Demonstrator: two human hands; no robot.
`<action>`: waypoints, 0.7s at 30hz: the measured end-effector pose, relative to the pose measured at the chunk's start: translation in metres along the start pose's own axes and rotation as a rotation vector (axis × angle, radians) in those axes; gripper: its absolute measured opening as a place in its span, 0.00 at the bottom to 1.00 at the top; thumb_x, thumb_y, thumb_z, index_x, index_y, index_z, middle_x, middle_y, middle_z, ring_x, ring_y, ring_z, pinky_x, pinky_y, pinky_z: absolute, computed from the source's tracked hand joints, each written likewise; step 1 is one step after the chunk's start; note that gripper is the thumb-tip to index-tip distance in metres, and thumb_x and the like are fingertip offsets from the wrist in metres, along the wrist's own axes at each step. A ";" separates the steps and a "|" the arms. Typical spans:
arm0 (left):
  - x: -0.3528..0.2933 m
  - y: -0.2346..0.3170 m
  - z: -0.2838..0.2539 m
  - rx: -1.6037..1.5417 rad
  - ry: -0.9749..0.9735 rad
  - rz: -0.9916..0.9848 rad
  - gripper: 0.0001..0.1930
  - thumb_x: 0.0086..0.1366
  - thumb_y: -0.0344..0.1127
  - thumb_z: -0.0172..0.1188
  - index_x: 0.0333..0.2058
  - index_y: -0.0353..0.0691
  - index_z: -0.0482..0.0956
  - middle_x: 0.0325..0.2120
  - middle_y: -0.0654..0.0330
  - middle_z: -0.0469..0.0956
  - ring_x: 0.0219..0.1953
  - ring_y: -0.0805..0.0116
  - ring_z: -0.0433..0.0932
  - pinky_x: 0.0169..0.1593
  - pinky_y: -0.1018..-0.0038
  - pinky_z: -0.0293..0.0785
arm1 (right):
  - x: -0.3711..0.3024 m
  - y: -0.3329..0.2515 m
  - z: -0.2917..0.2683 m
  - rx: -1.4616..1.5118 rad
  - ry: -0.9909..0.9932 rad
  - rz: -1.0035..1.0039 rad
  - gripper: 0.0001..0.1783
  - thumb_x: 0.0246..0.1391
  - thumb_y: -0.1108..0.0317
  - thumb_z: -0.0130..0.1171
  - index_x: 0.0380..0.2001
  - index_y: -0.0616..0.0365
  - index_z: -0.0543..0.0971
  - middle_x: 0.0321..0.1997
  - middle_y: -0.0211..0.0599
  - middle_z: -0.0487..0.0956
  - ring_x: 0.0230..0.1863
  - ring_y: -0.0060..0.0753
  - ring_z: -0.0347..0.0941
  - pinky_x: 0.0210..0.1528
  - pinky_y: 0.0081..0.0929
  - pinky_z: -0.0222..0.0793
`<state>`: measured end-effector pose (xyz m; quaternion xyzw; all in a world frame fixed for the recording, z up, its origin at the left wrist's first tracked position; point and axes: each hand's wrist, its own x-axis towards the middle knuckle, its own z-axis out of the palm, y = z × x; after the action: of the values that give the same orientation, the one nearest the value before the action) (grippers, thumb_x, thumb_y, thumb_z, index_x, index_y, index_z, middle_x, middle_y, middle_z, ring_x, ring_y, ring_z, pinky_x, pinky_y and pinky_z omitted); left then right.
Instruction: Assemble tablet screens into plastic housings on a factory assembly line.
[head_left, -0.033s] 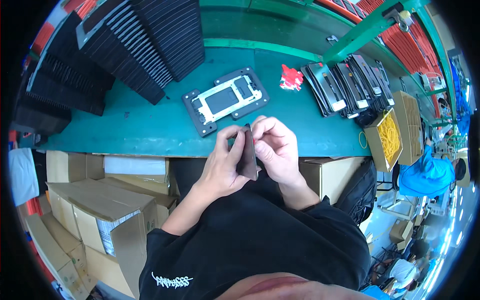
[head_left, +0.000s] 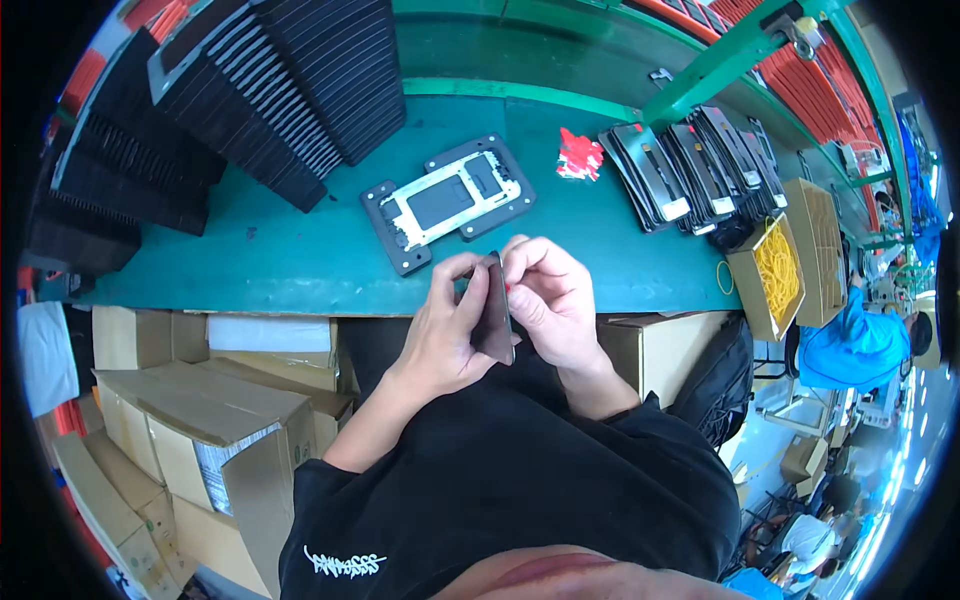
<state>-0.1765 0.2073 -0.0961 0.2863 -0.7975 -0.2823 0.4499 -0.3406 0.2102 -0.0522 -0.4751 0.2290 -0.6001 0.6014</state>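
Close to my body, just off the near bench edge, my left hand (head_left: pixel 440 325) grips a thin dark flat panel (head_left: pixel 494 325), like a phone screen, tilted almost edge-on to me. Fingers and thumb of my right hand (head_left: pixel 550 300) pinch together at the panel's upper right side. A speck of red shows between them; most of that small red piece is hidden. Beyond my hands, a black fixture (head_left: pixel 408 258) lies on the green bench with a pale phone frame (head_left: pixel 470 222) set in it. A heap of red tabs (head_left: pixel 580 155) is farther right.
Tall stacks of black trays (head_left: pixel 290 110) stand at the left. Several dark phone panels (head_left: pixel 650 180) lean in rows at the right, beside a box of yellow bands (head_left: pixel 777 270). Cardboard boxes (head_left: pixel 190 400) sit below the bench. A person in blue (head_left: pixel 850 345) works far right.
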 end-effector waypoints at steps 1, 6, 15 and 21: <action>0.001 -0.001 0.000 0.016 0.001 0.030 0.56 0.53 0.28 0.73 0.76 0.48 0.47 0.60 0.43 0.62 0.54 0.39 0.74 0.48 0.59 0.79 | -0.001 -0.003 -0.003 -0.006 0.010 -0.007 0.10 0.64 0.74 0.62 0.47 0.63 0.75 0.42 0.31 0.74 0.42 0.21 0.73 0.47 0.23 0.72; -0.003 0.000 -0.010 -0.024 -0.112 -0.092 0.50 0.57 0.32 0.70 0.75 0.43 0.50 0.59 0.45 0.64 0.52 0.45 0.77 0.47 0.60 0.80 | 0.007 -0.029 -0.019 -0.204 -0.117 0.053 0.10 0.64 0.66 0.64 0.36 0.59 0.74 0.40 0.34 0.73 0.42 0.23 0.69 0.45 0.21 0.65; -0.017 -0.006 -0.023 -0.942 -0.035 -0.533 0.42 0.71 0.52 0.58 0.72 0.35 0.50 0.59 0.44 0.69 0.51 0.56 0.81 0.35 0.67 0.83 | 0.068 -0.034 -0.128 -1.693 0.224 -0.175 0.07 0.57 0.67 0.68 0.34 0.57 0.81 0.42 0.39 0.79 0.47 0.40 0.74 0.53 0.36 0.67; -0.010 -0.007 -0.022 -1.081 0.113 -0.520 0.44 0.74 0.66 0.44 0.72 0.34 0.51 0.64 0.40 0.66 0.50 0.53 0.82 0.32 0.66 0.86 | 0.079 -0.019 -0.125 -1.789 0.290 -0.405 0.06 0.57 0.70 0.68 0.38 0.55 0.83 0.45 0.41 0.80 0.49 0.41 0.75 0.54 0.38 0.68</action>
<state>-0.1513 0.2059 -0.0971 0.2170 -0.4198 -0.7327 0.4897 -0.4424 0.1025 -0.0684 -0.7134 0.5925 -0.3471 -0.1397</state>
